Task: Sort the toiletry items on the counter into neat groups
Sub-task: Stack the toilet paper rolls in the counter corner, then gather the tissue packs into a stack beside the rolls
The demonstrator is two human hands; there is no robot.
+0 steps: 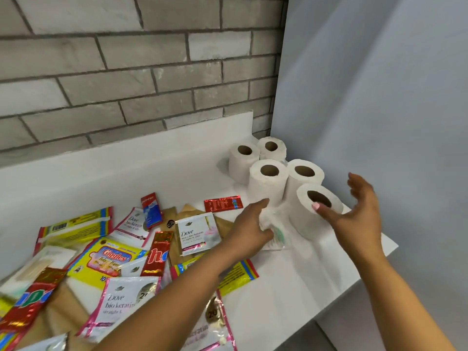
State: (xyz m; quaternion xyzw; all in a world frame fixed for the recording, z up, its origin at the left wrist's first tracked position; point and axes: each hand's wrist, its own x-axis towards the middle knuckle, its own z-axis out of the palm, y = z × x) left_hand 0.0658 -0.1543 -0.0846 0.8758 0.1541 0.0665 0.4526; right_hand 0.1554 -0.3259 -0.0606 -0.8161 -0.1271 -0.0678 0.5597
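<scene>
White tabletop [291, 287], brick wall behind. Toilet rolls [268, 182] grouped right of centre; sachets [121, 297] scattered lower left. Left hand [249, 228] closed on clear crinkly packet [274, 230]; right hand [359, 214] spread wide. Packet judged light, slippery; best pinched at edge.

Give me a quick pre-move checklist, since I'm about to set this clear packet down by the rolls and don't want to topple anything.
1. Left hand has the clear plastic packet: ok, fingers closed on it.
2. Right hand free: ok, open, a fingertip at the nearest toilet roll.
3. All five toilet rolls upright and grouped in the corner: ok.
4. Bare counter in front of the rolls for the packet: ok.
5. Packet contents identified: cannot tell, blurred, something green inside.
6. Sachets sorted: not ok, the Dove sachets and the Giggles pack lie mixed and overlapping.
</scene>
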